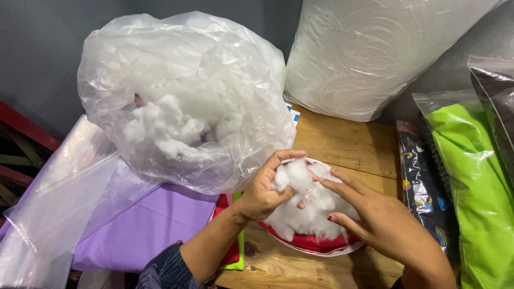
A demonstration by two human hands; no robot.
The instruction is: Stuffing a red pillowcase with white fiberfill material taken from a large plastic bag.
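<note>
Left hand [262, 192] pinches white stuffing [305, 206]; right hand [383, 222] rests flat on it, fingers extended, grasping nothing. The stuffing heaps on a red cover [316, 243] on the near table [348, 144]. This looks like the filling step. Far left, a bag [182, 101] holds more stuffing.

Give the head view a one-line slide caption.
Left hand and right hand press white stuffing into a red cover beside a clear bag.
</note>
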